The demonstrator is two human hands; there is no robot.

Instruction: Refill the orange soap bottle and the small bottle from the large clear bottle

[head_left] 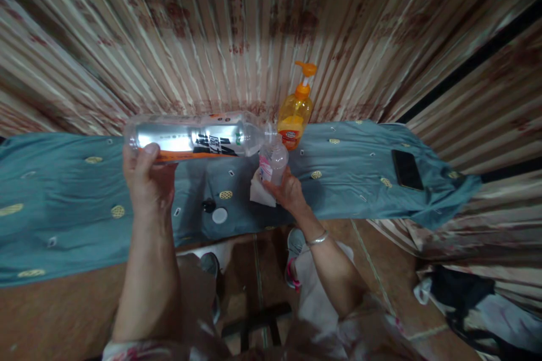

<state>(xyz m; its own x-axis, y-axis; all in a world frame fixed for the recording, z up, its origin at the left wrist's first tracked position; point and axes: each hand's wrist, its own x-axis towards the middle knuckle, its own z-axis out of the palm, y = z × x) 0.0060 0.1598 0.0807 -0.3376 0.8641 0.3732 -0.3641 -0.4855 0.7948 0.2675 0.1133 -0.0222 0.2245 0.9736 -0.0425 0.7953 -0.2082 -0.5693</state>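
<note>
Now my left hand [146, 177] grips the base end of a big clear bottle [195, 136], fingers wrapped round it, holding it on its side above the blue cloth [63, 192]. Its neck meets the mouth of a small bottle [273, 162], which my right hand [288, 192] clasps upright together with a white tissue [260, 194]. Two caps, one dark [209, 205] and one white [219, 215], lie on the cloth between my hands. Behind the small bottle stands an orange pump bottle [296, 113]; well to the right lies a black phone [407, 170].
</note>
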